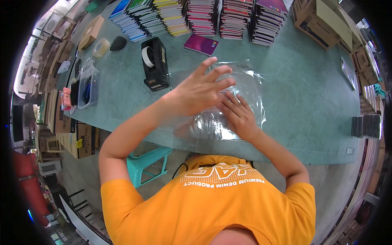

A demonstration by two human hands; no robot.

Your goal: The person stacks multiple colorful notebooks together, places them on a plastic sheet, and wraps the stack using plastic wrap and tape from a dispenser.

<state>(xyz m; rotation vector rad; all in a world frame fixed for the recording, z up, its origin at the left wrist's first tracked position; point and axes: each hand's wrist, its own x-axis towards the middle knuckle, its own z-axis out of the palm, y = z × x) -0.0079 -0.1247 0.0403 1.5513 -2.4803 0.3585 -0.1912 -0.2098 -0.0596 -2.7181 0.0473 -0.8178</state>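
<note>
A clear, shiny plastic bag or sheet (255,92) lies on the green tabletop in front of me, wrinkled and catching the light. My left hand (200,87) is over its upper middle with the fingers spread apart, and nothing shows in them. Fingers stretched out, my right hand (241,118) lies flat on the plastic, its tips close to the left hand's heel. Something pale shows under the plastic between the hands, mostly hidden. Beyond the hands rests a single purple spiral notebook (201,44). A black tape dispenser (161,61) with a white roll stands left of the plastic.
Tall stacks of coloured notebooks (234,20) line the far edge. An open cardboard box (316,22) sits at far right. Leftward are a tape roll (101,47) and a plastic bin (88,87). A teal stool (149,163) stands below the table's near edge.
</note>
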